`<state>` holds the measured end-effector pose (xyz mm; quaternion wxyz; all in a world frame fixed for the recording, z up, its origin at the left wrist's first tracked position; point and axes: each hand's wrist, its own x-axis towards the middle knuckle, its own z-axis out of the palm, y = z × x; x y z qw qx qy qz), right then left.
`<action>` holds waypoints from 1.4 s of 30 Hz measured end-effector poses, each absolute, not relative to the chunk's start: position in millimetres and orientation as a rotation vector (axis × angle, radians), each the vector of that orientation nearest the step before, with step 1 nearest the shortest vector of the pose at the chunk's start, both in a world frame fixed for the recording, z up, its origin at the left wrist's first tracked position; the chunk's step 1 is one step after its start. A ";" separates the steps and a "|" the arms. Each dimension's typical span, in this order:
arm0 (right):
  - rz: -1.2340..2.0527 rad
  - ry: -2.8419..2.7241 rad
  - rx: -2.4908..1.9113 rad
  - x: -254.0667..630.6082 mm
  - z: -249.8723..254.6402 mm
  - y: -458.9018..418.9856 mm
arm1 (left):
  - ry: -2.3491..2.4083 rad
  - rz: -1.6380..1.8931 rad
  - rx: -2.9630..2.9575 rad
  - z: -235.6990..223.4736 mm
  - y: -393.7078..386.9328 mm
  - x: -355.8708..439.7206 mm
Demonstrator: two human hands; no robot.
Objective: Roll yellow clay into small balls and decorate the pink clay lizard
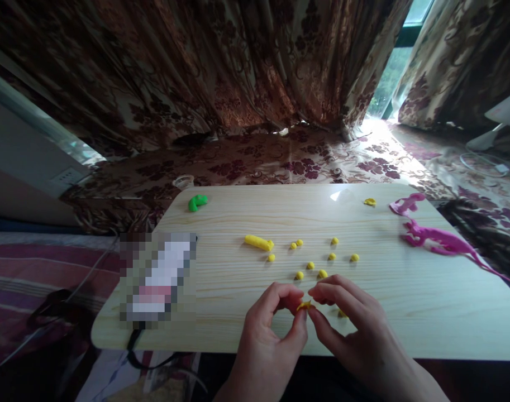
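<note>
My left hand (268, 329) and my right hand (352, 324) meet over the near edge of a light wooden table (405, 290). Both pinch one small yellow clay piece (304, 305) between thumb and fingertips. Just beyond my fingers lie several small yellow clay balls (322, 273). A short yellow clay roll (258, 242) lies to the left of them. One more yellow bit (369, 201) sits near the far edge.
A green clay piece (196, 202) lies at the table's far left. Pink clay shapes (434, 239) stretch along the right side. A blurred-out object (158, 276) with a black cable rests at the left. Patterned curtains and cloth surround the table.
</note>
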<state>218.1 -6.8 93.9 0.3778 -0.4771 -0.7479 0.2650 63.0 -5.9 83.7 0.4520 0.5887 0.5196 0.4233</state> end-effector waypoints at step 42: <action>0.715 -2.085 -1.154 225.1 114.0 5.0 | 1.090 0.867 1.283 87.8 -2.8 59.1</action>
